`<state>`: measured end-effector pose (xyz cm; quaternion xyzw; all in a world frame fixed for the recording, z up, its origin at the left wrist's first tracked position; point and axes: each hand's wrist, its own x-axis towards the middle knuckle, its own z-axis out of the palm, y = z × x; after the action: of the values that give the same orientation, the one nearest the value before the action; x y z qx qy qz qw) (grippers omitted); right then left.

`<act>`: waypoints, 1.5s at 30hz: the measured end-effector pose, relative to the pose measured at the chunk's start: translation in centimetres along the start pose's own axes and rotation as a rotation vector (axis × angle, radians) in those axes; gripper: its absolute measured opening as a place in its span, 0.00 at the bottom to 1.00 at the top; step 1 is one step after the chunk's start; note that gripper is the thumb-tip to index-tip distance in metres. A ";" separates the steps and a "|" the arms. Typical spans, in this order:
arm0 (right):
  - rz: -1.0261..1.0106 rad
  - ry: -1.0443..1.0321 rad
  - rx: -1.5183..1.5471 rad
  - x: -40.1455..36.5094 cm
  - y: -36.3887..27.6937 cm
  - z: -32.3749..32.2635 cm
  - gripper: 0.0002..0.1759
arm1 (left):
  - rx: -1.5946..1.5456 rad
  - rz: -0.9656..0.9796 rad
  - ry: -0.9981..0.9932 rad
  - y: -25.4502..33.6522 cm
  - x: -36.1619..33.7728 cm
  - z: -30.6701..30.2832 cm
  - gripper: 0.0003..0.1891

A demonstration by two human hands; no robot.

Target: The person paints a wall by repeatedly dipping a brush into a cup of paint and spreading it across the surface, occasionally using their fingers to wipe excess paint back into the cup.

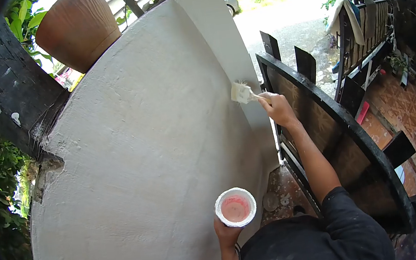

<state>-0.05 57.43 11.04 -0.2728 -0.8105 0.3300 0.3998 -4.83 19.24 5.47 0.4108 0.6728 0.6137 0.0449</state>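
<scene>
My right hand [278, 108] grips the handle of a paintbrush [241, 93]. Its white bristles press against the corner edge of a white-painted pillar [157, 136], about halfway up on the right side. My left hand [227, 234] holds a small round cup [235, 207] low against my chest; the cup's rim is smeared white and the inside looks pinkish. My right arm reaches out straight from a dark sleeve.
A black metal gate [341, 118] stands just right of the pillar, close to my right arm. A terracotta pot [78, 26] sits on top of the pillar. A dark wooden beam [22, 95] meets the pillar at left. Patterned floor tiles [413, 110] lie behind the gate.
</scene>
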 end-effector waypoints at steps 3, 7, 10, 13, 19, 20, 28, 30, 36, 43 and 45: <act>0.079 0.033 -0.111 4.0 -0.9 0.1 0.18 | 0.031 0.020 0.042 0.0 -0.4 -0.5 0.40; 0.263 -0.146 0.260 7.9 -6.8 -2.2 0.20 | 0.056 0.086 0.104 0.6 -0.4 -0.7 0.40; 0.116 -0.151 0.413 10.6 -10.6 -4.9 0.25 | 0.023 0.019 0.116 0.6 -0.5 -0.3 0.39; 0.053 -0.119 0.618 12.9 -15.3 -7.6 0.22 | -0.003 -0.001 0.096 0.7 0.2 0.7 0.39; 0.039 -0.088 1.098 15.3 -16.9 -5.3 0.24 | -0.016 0.038 0.098 1.5 1.2 1.2 0.38; 0.064 -0.103 1.150 14.9 -15.0 -4.2 0.24 | -0.044 0.009 0.075 1.5 1.4 1.2 0.38; 0.460 -0.206 0.745 3.1 2.0 2.5 0.22 | -0.089 -0.042 -0.038 -0.4 1.6 2.2 0.37; 0.475 -0.186 0.461 0.5 6.0 3.5 0.22 | -0.158 -0.113 -0.096 -0.3 1.6 2.5 0.37; 0.343 -0.088 0.264 3.1 0.1 2.7 0.20 | -0.183 -0.091 -0.083 1.0 1.8 2.5 0.38; 0.166 -0.137 0.562 9.7 -11.3 -5.5 0.22 | -0.180 -0.121 0.018 -0.9 1.2 2.3 0.38; 0.144 -0.142 0.910 10.1 -12.0 -5.3 0.23 | -0.142 -0.140 0.010 -1.0 1.4 2.0 0.39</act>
<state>-3.16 58.71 27.25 -0.1022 -0.5878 0.6967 0.3983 -5.09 21.76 4.74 0.3554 0.6549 0.6573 0.1131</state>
